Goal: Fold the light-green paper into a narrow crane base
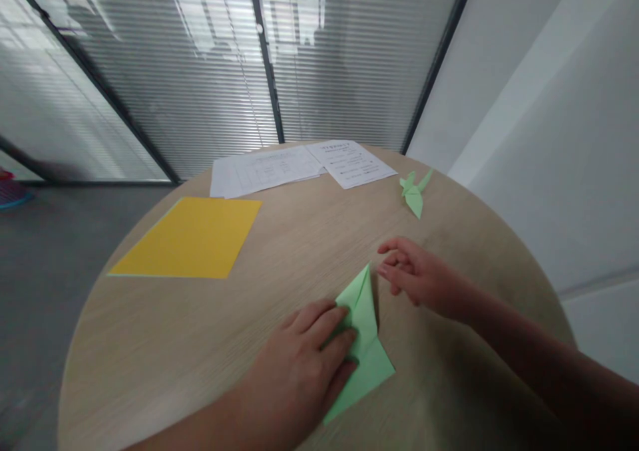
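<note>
A light green folded paper [367,334] lies on the round wooden table [279,251] near its front edge. My left hand [309,358] lies flat on the paper's left part, fingers stretched out and pressing it down. Just right of the paper's top point hovers my right hand [417,275], fingers loosely curled and apart, holding nothing. A finished green paper crane [414,191] sits farther back on the right.
A yellow sheet [192,237] lies on the table's left side. White printed papers [299,165] are spread at the far edge. Glass partitions with blinds stand behind the table, and a white wall runs along the right.
</note>
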The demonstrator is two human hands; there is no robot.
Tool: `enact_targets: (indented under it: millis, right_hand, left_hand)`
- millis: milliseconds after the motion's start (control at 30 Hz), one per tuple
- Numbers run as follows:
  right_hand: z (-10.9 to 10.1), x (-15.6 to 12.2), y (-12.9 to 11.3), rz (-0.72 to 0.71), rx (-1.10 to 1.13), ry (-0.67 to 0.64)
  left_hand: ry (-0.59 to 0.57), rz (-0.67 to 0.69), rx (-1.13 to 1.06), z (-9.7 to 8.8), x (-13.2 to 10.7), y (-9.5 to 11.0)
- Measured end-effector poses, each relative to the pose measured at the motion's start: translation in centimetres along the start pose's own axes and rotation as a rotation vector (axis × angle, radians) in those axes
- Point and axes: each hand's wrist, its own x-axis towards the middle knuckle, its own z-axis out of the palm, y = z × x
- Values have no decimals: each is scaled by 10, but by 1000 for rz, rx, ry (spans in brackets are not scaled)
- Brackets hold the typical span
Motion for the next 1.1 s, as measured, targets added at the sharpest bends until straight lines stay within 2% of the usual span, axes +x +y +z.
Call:
enact_targets:
  millis: [67,200,433,700,1100]
  right_hand:
    - [-1,8,-7,123,67,-95]
    - [9,12,-16,166,132,-204]
    - [22,13,-29,278,151,-117]
    - [24,19,-27,349,134,21]
    - [15,27,-24,342,-11,-36]
  left_hand:
    - [16,5,23,1,-1,1]
    - [32,7,57,4,-1,2]
    - [14,8,68,7,-3,3]
    - [13,-3,47,10,-2,4]
    - [20,2,46,13,1,6]
